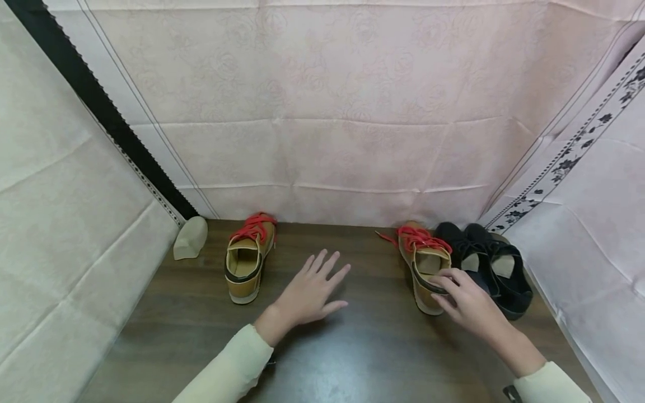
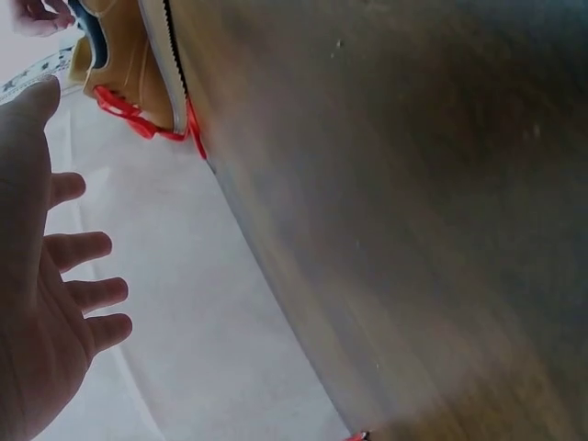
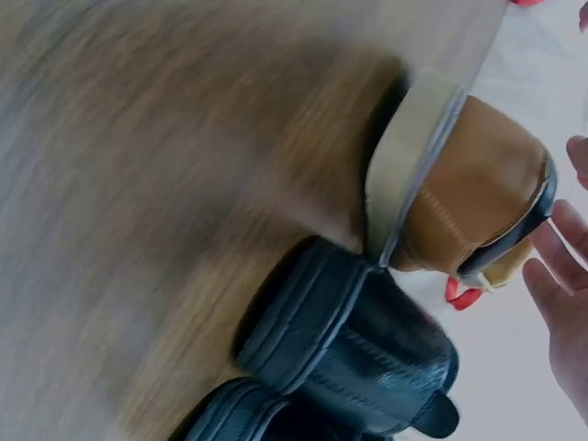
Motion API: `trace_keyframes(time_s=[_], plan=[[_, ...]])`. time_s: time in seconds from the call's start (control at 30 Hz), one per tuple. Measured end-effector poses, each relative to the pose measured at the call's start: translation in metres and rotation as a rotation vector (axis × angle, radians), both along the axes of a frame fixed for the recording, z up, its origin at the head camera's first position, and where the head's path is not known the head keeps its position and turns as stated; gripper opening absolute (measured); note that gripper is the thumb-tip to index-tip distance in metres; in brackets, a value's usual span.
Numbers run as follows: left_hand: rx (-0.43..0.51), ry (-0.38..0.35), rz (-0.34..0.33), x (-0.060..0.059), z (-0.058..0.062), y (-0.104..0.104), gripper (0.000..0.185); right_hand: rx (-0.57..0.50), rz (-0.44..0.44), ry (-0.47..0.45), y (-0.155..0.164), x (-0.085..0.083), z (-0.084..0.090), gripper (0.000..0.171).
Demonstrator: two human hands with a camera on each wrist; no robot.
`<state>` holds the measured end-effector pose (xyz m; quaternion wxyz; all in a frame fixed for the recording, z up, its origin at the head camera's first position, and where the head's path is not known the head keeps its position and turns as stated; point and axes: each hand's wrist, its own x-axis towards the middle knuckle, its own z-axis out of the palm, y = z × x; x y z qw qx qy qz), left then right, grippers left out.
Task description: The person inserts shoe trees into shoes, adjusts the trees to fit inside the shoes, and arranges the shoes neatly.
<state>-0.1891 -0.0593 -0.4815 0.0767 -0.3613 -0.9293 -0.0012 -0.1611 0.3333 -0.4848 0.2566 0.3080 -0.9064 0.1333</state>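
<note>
My right hand (image 1: 466,299) is at the heel of a tan shoe (image 1: 425,302) with red laces, fingers loosely bent over its opening. In the right wrist view the fingertips (image 3: 560,234) lie right at the dark padded collar, and the thumb stands apart from the heel. My left hand (image 1: 307,294) hovers palm down over the floor, fingers spread, holding nothing. To its left stands the matching tan shoe (image 1: 247,274), toe toward the back panel, its red laces loose. Both tan shoes sit upright, well apart from each other.
A pair of black lace-up shoes (image 1: 509,285) stands close against the right tan shoe, near the right cloth wall (image 1: 594,235). An off-white rounded piece (image 1: 191,238) lies in the back left corner. Pale cloth (image 1: 342,151) hangs behind the dark wooden floor (image 1: 347,358).
</note>
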Motion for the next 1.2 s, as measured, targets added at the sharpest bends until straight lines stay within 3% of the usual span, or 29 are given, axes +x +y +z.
trace_keyframes(time_s=[0.23,0.43,0.73,1.2], plan=[[0.008,0.038,0.016,0.001,0.003,-0.012,0.077,-0.039,0.009,0.030,-0.017,0.000,0.008,0.045],[0.040,0.039,0.046,0.003,0.005,-0.023,0.077,-0.069,0.009,0.023,-0.036,0.000,0.011,0.029],[0.075,0.062,0.067,0.007,0.014,-0.039,0.072,-0.054,-0.034,-0.054,-0.065,0.001,0.015,0.040],[0.106,0.102,0.096,0.015,0.017,-0.075,0.073,0.014,-0.017,-0.137,-0.094,-0.005,0.016,0.049]])
